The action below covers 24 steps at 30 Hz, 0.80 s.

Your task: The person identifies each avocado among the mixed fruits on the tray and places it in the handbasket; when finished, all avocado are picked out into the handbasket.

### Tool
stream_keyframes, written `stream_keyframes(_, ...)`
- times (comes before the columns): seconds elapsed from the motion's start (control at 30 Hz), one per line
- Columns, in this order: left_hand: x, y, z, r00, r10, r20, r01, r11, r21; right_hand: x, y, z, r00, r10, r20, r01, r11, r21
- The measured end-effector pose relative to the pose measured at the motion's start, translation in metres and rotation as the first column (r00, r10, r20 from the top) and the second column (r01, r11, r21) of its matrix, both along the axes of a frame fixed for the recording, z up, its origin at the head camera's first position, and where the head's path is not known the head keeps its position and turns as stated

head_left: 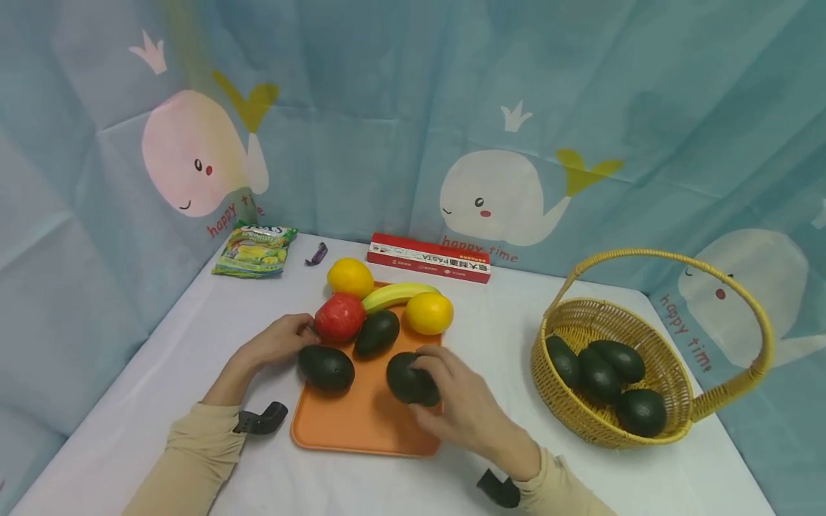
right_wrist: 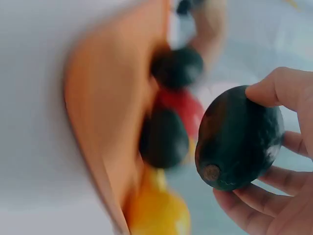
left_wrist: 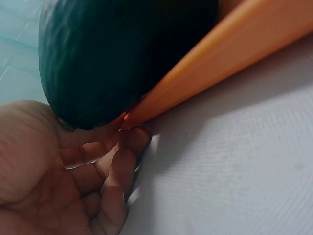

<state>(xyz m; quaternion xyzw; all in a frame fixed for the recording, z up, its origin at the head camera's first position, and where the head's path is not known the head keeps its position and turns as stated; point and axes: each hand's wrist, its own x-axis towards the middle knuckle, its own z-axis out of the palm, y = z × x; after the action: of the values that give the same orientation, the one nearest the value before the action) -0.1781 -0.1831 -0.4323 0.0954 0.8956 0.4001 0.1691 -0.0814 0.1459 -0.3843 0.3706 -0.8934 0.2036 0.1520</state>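
Note:
My right hand (head_left: 461,401) grips a dark green avocado (head_left: 411,380) over the orange tray (head_left: 368,433). In the right wrist view, the thumb and fingers wrap around this avocado (right_wrist: 239,139), its brown stem end showing. At the tray's left side, my left hand (head_left: 280,340) pinches the tray rim (left_wrist: 171,88) between thumb and curled fingers, close to another avocado (head_left: 326,368), which partly hides the thumb in the left wrist view. Also on the tray are a third avocado (head_left: 377,334), a red pomegranate-like fruit (head_left: 339,317), a banana (head_left: 396,292) and two lemons (head_left: 429,313).
To the right stands a wicker basket (head_left: 555,380) with a tall handle and several avocados (head_left: 600,376) inside. Along the back lie a red pasta box (head_left: 429,258), a green snack bag (head_left: 254,251) and a small purple wrapped item (head_left: 316,254). A whale-print curtain (head_left: 374,158) hangs behind the white table.

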Motion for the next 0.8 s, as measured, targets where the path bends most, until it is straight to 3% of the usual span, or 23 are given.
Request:
stream_keyframes(0.1, -0.001, 0.001, 0.001, 1.000, -0.005, 0.002, 0.005, 1.000, 0.001, -0.002, 0.038, 0.015, 0.991, -0.117, -0.060, 0.113, 0.991, -0.066)
stream_keyframes(0.17, -0.001, 0.001, 0.002, 1.000, -0.008, -0.001, 0.008, 1.000, 0.001, -0.001, 0.064, 0.024, 0.973, -0.203, -0.106, 0.194, 0.977, -0.091)
stream_keyframes(0.27, -0.002, 0.000, 0.003, 1.000, -0.015, -0.009, 0.015, 1.000, 0.000, 0.003, 0.101, 0.034, 0.936, -0.325, -0.134, 0.310, 0.943, -0.123)
stream_keyframes(0.43, -0.004, 0.000, 0.002, 1.000, -0.013, -0.011, 0.013, 1.000, -0.001, 0.013, 0.153, 0.044, 0.866, -0.493, -0.081, 0.483, 0.867, -0.121)
stream_keyframes(0.57, -0.004, 0.000, 0.002, 1.000, -0.012, -0.005, 0.012, 1.000, 0.006, 0.018, 0.183, 0.046, 0.798, -0.601, -0.038, 0.600, 0.799, -0.046)
stream_keyframes(0.67, -0.003, -0.001, 0.001, 1.000, -0.012, -0.008, 0.012, 1.000, 0.011, 0.021, 0.199, 0.043, 0.750, -0.661, 0.005, 0.660, 0.749, 0.064)
stream_keyframes(0.8, -0.002, -0.001, -0.001, 1.000, -0.005, -0.011, 0.005, 1.000, 0.010, 0.020, 0.211, 0.036, 0.711, -0.698, 0.082, 0.672, 0.710, 0.212)
